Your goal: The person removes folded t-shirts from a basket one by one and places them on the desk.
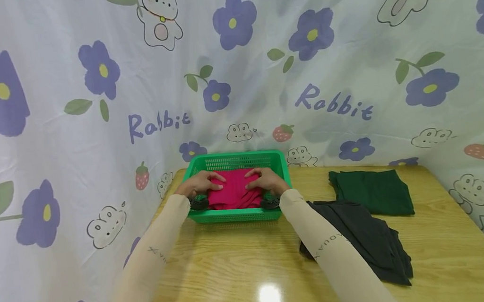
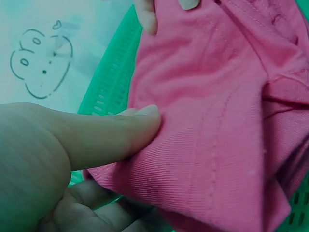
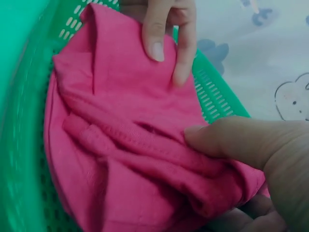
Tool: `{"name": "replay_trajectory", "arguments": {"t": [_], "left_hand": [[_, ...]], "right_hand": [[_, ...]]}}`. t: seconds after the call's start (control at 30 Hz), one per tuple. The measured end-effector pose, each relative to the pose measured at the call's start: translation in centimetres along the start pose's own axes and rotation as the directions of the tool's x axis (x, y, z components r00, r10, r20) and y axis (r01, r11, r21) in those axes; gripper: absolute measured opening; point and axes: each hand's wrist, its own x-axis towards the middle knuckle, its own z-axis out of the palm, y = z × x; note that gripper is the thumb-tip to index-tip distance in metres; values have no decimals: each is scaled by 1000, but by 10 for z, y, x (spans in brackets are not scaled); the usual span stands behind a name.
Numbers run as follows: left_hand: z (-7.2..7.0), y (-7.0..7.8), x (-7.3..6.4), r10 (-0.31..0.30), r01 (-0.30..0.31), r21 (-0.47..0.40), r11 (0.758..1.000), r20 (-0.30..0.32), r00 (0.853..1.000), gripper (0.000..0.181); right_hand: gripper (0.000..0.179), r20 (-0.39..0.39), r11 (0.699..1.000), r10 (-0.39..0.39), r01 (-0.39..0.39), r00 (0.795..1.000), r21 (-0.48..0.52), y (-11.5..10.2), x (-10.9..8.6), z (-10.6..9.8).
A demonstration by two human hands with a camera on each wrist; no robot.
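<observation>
A folded pink garment [image 1: 233,189] with stitched hems lies inside the green plastic basket [image 1: 238,214]. My left hand [image 1: 201,183] pinches its left side; in the left wrist view the thumb [image 2: 120,137] presses on the ribbed cloth while the other fingers curl beneath the edge. On the opposite side my right hand [image 1: 270,181] grips the garment, its thumb [image 3: 231,140] on top and its fingers partly hidden underneath. Several loose layers of the pink cloth [image 3: 130,140] show in the right wrist view. The basket's floor is mostly hidden by the garment.
On the wooden table [image 1: 225,266], a dark green folded garment [image 1: 373,192] lies at the right. Nearer, a dark grey garment [image 1: 364,236] is partly covered by my right forearm. A curtain [image 1: 253,74] printed with flowers and rabbits hangs behind and to the left.
</observation>
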Motion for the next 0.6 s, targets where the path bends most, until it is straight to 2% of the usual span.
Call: {"name": "replay_trajectory", "arguments": {"t": [0.2, 0.43, 0.6], "left_hand": [[-3, 2, -8, 32, -33, -74, 997, -15, 999, 37], [-2, 4, -17, 80, -84, -82, 993, -54, 995, 39], [0, 8, -22, 91, -97, -99, 990, -61, 994, 38]], "right_hand": [[45, 13, 996, -60, 59, 998, 64, -9, -9, -9], [43, -17, 989, -146, 146, 989, -3, -17, -18, -16], [41, -24, 984, -176, 176, 984, -2, -20, -26, -22]]}}
